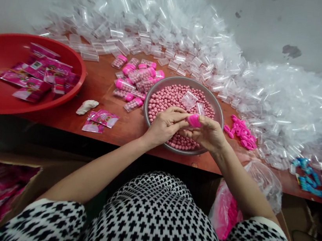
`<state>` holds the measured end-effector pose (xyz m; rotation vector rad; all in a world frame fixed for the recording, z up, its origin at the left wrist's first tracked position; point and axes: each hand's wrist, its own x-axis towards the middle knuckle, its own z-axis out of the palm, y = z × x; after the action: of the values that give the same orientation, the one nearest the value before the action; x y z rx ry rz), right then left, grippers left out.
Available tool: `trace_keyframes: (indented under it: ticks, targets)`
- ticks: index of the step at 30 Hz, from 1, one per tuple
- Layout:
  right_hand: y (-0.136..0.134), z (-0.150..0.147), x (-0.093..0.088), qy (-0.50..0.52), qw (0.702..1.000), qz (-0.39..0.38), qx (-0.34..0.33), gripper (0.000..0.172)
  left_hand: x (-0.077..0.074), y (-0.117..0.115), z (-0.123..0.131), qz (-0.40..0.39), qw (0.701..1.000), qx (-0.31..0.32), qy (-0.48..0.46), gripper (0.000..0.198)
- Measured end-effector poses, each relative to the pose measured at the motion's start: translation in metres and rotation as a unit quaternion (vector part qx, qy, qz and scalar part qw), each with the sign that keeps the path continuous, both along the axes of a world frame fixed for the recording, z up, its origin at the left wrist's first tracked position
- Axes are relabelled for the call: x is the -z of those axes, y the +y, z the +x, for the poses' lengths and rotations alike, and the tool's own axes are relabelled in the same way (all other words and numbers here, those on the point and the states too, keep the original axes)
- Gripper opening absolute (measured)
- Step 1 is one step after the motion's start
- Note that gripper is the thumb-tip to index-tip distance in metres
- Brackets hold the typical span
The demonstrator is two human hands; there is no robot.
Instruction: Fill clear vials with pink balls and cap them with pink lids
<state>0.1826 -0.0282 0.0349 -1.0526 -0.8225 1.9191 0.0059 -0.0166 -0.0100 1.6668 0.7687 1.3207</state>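
Both hands meet over a grey metal bowl (pixel 220 116) of pink beads (pixel 166 97). My left hand (pixel 166 127) is closed, its fingertips at the left side of a bright pink cap (pixel 193 120); whatever else it holds is hidden behind the fingers. My right hand (pixel 208 132) pinches the same cap between thumb and fingers. Two clear plastic containers (pixel 189 100) lie on the beads just beyond the hands. Right of the bowl is a small pile of pink caps (pixel 242 133). Filled containers with pink caps (pixel 141 74) lie to its left.
A big heap of clear empty containers (pixel 161 25) lines the wall side of the table (pixel 124 131). At left are a red basin (pixel 79 82) with pink packets, two packets (pixel 104 118) and a white lump (pixel 87 107). Blue pieces (pixel 309 177) lie far right.
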Motion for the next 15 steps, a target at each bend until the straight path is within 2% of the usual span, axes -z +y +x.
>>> trace_keyframes:
  ticks: [8, 15]
  targets:
    - [0.000, 0.008, -0.007, 0.004, 0.998, -0.020, -0.066, 0.033, -0.001, 0.001, 0.001, -0.031, 0.999, 0.043, 0.003, 0.019]
    - [-0.001, -0.014, 0.008, 0.019, 0.999, 0.041, -0.006, 0.022, -0.003, -0.001, 0.000, -0.012, 0.999, 0.033, 0.004, 0.017]
